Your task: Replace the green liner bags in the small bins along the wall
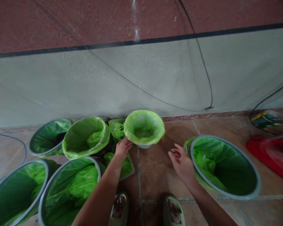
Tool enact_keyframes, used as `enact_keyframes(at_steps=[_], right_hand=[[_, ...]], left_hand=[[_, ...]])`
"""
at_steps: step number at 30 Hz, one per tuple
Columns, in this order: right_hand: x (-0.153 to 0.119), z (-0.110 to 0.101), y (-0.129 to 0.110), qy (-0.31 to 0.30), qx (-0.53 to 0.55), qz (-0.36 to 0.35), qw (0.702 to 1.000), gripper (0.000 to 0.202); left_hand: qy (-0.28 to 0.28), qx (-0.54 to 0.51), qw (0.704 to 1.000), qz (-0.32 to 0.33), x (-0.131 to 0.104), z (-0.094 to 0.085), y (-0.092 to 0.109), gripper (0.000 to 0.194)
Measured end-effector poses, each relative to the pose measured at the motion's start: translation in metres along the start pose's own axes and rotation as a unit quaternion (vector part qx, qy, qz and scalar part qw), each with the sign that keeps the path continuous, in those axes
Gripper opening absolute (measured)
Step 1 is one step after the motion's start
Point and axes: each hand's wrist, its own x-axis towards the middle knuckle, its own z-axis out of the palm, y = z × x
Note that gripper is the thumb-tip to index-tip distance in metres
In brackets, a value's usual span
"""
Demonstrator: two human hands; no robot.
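Note:
A small bin lined with a light green bag [143,127] stands near the wall, the bag folded out over its rim. My left hand [123,147] is at the lower left edge of this liner, its fingers closed against the green plastic. My right hand [180,158] is in the air between the small bin and a large grey-rimmed bin [226,166] on the right, fingers loosely apart and holding nothing. Green plastic also lines that large bin.
Several green-lined bins stand at the left, one [86,138] beside the small bin. A red dustpan-like object [271,153] lies at the right. Cables hang along the wall [108,81]. My slippers [173,212] are on the tiled floor below.

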Motion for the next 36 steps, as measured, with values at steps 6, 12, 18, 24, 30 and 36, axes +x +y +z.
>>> enact_keyframes(at_steps=[6, 12, 18, 24, 30, 36], right_hand=[[-0.042, -0.058, 0.058, 0.044, -0.418, 0.005, 0.907, 0.053], [-0.06, -0.035, 0.054, -0.084, -0.445, -0.032, 0.891, 0.037], [-0.131, 0.014, 0.012, -0.242, -0.349, -0.116, 0.898, 0.045], [-0.158, 0.027, -0.011, -0.414, -0.255, -0.15, 0.861, 0.036], [-0.131, -0.008, -0.017, -0.213, -0.16, -0.179, 0.947, 0.038], [-0.067, -0.051, 0.013, -0.014, -0.354, 0.021, 0.935, 0.039]], left_hand=[[-0.023, 0.033, 0.996, -0.08, -0.056, -0.036, -0.051, 0.025], [-0.107, 0.114, 0.979, -0.133, -0.11, -0.051, -0.087, 0.036], [-0.161, 0.167, 0.967, -0.103, -0.13, -0.042, -0.079, 0.053], [-0.142, 0.214, 0.965, -0.051, -0.146, -0.047, -0.079, 0.051], [-0.03, 0.38, 0.924, 0.026, -0.148, -0.058, -0.067, 0.047], [0.018, 0.622, 0.764, 0.171, -0.144, -0.027, -0.038, 0.035]])
